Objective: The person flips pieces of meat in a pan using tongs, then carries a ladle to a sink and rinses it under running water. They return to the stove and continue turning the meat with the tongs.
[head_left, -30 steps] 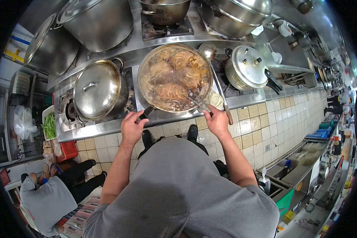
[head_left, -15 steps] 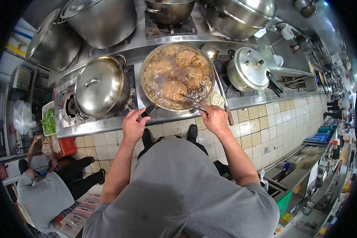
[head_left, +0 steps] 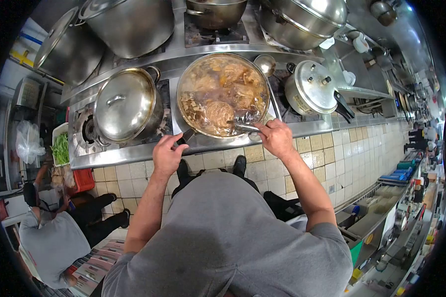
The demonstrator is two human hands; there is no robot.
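A wide pan full of brown pieces in simmering liquid sits on the steel stove in front of me. My left hand grips the pan's dark handle at its near rim. My right hand is closed on metal tongs, whose tips reach into the food at the pan's near right side. A long ladle rests along the pan's right edge, its bowl at the far end.
A lidded pot stands left of the pan, a pressure cooker to the right, large stockpots behind. A person in grey crouches at lower left near a tray of greens. Tiled stove front below.
My right hand has risen and moved up to the pan's rim, swinging the tongs across the food. The pieces in the pan have shifted. The crouching person moved slightly.
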